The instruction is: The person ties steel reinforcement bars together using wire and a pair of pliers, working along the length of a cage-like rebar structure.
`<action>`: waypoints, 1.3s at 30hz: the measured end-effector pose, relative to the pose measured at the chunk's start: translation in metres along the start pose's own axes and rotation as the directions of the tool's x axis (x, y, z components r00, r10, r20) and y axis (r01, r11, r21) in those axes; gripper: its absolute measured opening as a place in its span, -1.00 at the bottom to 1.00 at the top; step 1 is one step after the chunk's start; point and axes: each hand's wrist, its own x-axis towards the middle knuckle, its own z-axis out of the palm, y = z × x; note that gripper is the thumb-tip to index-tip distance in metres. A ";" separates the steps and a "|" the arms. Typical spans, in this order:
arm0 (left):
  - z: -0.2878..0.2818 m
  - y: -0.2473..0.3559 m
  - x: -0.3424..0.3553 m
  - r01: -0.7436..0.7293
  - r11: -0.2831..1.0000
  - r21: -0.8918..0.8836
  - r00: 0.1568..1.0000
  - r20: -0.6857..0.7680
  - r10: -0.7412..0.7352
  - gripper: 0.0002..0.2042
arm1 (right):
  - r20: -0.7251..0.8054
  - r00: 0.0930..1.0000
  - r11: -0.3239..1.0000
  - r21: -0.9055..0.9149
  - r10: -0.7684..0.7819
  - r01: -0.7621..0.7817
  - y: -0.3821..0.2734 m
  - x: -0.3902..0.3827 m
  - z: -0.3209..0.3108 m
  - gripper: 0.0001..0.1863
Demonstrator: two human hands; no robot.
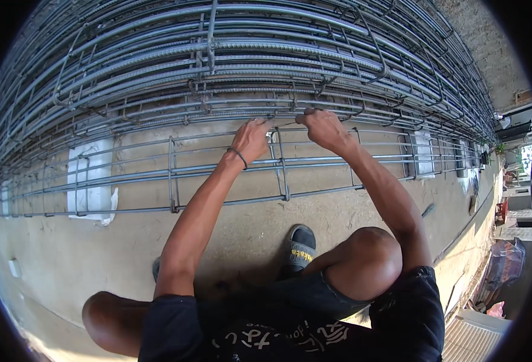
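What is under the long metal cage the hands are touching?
Under the rebar cage lies bare concrete floor and a white sheet. Stacked rebar hides whatever is farther back.

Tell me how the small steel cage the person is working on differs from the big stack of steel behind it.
The small cage is made of thin bars set wide apart, so the concrete floor shows through it; the big stack packs thicker ribbed bars close together. The small cage lies low on the floor, while the stack rises behind it. Both hands, left hand and right hand, are at the small cage's top edge, where it meets the stack. Both are grey steel, running lengthwise.
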 end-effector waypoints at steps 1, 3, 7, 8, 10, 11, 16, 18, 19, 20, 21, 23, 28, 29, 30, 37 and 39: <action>0.002 0.000 0.004 0.057 0.998 0.016 0.997 0.052 -0.058 -0.64 | -0.013 1.000 0.999 0.030 -0.019 0.020 0.002 0.000 0.004 -0.65; 0.003 0.004 0.008 0.120 0.992 0.036 0.989 0.086 -0.123 -0.65 | -0.037 0.999 0.995 0.098 0.027 -0.023 0.003 -0.005 0.008 -0.64; 0.001 0.014 0.020 0.146 0.984 0.101 0.982 0.106 -0.157 -0.66 | -0.060 0.997 0.981 0.189 0.050 -0.038 0.017 -0.013 0.018 -0.58; 0.002 0.015 0.022 0.159 0.979 0.129 0.975 0.136 -0.176 -0.66 | -0.073 0.996 0.977 0.209 0.043 -0.027 0.018 -0.014 0.021 -0.59; 0.002 0.016 0.027 0.269 0.961 0.063 0.944 0.178 -0.276 -0.68 | -0.163 0.985 0.966 0.257 0.060 -0.016 0.018 -0.016 0.027 -0.62; 0.002 0.015 0.030 0.326 0.945 0.032 0.925 0.198 -0.326 -0.68 | -0.208 0.976 0.960 0.278 0.067 -0.006 0.016 -0.016 0.027 -0.64; -0.006 0.017 0.042 0.430 0.900 0.073 0.854 0.292 -0.431 -0.73 | -0.172 0.957 0.870 0.477 0.234 -0.127 0.007 -0.010 0.036 -0.68; -0.007 0.020 0.043 0.399 0.903 0.160 0.851 0.302 -0.430 -0.74 | -0.144 0.956 0.856 0.493 0.254 -0.153 0.000 -0.010 0.033 -0.72; -0.005 0.020 0.042 0.395 0.908 0.139 0.857 0.299 -0.418 -0.76 | -0.152 0.955 0.877 0.453 0.254 -0.162 -0.002 -0.012 0.031 -0.74; -0.008 0.019 0.042 0.385 0.914 0.125 0.866 0.294 -0.405 -0.78 | -0.167 0.952 0.894 0.414 0.257 -0.169 -0.005 -0.012 0.026 -0.76; -0.011 0.018 0.042 0.374 0.921 0.109 0.875 0.289 -0.389 -0.80 | -0.222 0.947 0.921 0.364 0.232 -0.140 -0.006 -0.011 0.027 -0.77; -0.020 0.010 0.055 0.438 0.896 0.076 0.787 0.449 -0.423 -0.81 | -0.316 0.933 0.964 0.249 0.175 -0.096 -0.007 -0.009 0.032 -0.78; -0.024 0.003 0.069 0.545 0.831 -0.110 0.732 0.546 -0.408 -0.82 | -0.375 0.925 0.991 0.134 0.056 -0.006 -0.003 -0.009 0.020 -0.77; -0.018 0.011 0.068 0.565 0.813 -0.143 0.746 0.510 -0.429 -0.81 | -0.377 0.926 0.995 0.102 0.039 0.000 -0.001 -0.012 0.018 -0.76; -0.013 0.017 0.068 0.582 0.793 -0.177 0.757 0.473 -0.450 -0.80 | -0.372 0.926 0.994 0.112 0.060 -0.019 0.002 -0.015 0.018 -0.77; -0.018 -0.007 0.056 0.421 0.906 -0.050 0.817 0.455 -0.355 -0.79 | -0.405 0.893 0.963 0.252 0.196 -0.097 0.001 -0.020 0.033 -0.80; -0.015 -0.013 0.056 0.452 0.887 -0.099 0.801 0.483 -0.354 -0.79 | -0.403 0.884 0.947 0.300 0.236 -0.115 0.001 -0.020 0.036 -0.79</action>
